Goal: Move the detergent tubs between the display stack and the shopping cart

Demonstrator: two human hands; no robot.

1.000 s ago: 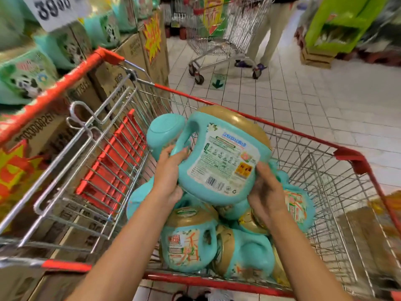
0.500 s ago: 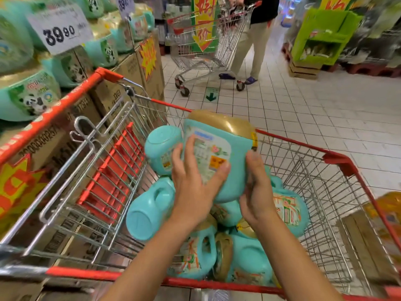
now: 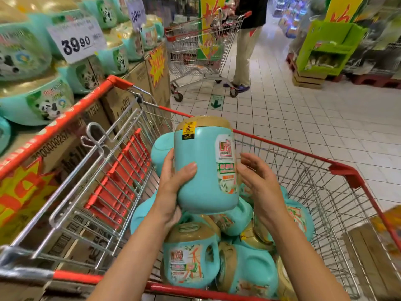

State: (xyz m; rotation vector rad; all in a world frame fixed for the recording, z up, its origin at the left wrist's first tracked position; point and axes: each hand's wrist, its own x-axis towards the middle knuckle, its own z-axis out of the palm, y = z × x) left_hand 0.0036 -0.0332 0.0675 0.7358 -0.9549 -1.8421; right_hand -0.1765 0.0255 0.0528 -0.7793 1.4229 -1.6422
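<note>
Held thing: teal detergent tub (image 3: 201,170), gold cap up, raised above the pile of tubs (image 3: 191,257) in the shopping cart (image 3: 282,146).
Left grip: left hand (image 3: 173,187) wrapped round the tub's lower left side, thumb across the front.
Right grip: right hand (image 3: 258,181) spread wide, fingers straight, just beside the label side; contact unclear.
Long axis: near vertical, between both hands.
Way to go: display stack (image 3: 43,101) lies left, nearer the left hand, which probably leads.

White tiled floor (image 3: 303,118), green display stand (image 3: 325,46) beyond.
</note>
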